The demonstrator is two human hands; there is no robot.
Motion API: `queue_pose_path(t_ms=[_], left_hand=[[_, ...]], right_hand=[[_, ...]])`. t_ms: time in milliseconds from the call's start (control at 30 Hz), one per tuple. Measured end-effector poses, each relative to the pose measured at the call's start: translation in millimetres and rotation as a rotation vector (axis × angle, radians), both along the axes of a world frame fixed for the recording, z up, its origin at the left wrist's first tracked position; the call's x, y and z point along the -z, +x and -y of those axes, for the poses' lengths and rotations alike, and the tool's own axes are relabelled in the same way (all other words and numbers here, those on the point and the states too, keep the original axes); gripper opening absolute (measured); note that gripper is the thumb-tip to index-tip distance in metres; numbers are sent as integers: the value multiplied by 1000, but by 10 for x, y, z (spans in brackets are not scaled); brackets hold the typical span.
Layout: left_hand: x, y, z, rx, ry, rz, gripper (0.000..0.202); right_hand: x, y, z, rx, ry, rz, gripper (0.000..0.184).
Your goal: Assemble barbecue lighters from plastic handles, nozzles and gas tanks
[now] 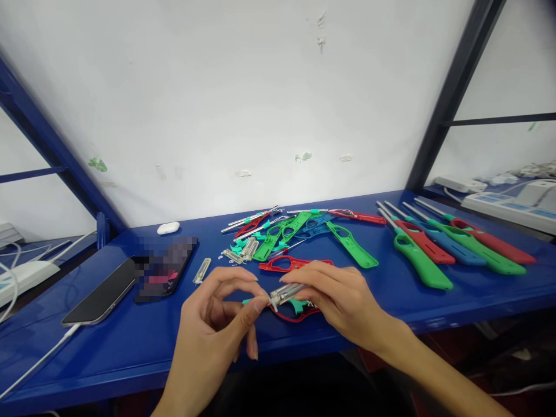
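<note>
In the middle of the head view, my right hand grips a clear plastic lighter fuel tank, its narrow end pointing left. My left hand pinches with thumb and forefinger at that end, beside a small whitish tip. Whatever lies between those fingertips is too small to name. Below both hands, partly covered, rests a red lighter shell half with a green trigger piece. Just beyond lies another red shell half. A loose clear tank is on the blue table, left of the parts pile.
Green shell halves, metal rods and more clear tanks form a loose pile at the back. Several whole lighters lie in a row at right. Two phones and a white earbud case are at left.
</note>
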State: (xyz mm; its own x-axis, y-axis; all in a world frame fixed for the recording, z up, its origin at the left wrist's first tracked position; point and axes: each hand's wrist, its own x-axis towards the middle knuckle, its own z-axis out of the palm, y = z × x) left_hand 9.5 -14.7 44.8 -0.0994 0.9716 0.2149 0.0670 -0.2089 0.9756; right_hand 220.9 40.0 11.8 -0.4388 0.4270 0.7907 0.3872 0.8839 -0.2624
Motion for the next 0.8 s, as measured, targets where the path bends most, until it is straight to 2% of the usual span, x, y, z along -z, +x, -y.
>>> queue_pose_path(t_ms=[133,333,567,800], left_hand=[[-5,36,32,3,100,34,27],[70,58,64,0,139,49,46],[194,62,49,-28,265,-12,45],[228,78,73,-52,345,-128,46]], right_hand=[[-5,-9,5,-14,2,-6,23],[40,-25,-7,-82,-1,-57,17],[41,-32,19,-163,-72,-95,17],[26,-48,16,-169,-53,-115,19]])
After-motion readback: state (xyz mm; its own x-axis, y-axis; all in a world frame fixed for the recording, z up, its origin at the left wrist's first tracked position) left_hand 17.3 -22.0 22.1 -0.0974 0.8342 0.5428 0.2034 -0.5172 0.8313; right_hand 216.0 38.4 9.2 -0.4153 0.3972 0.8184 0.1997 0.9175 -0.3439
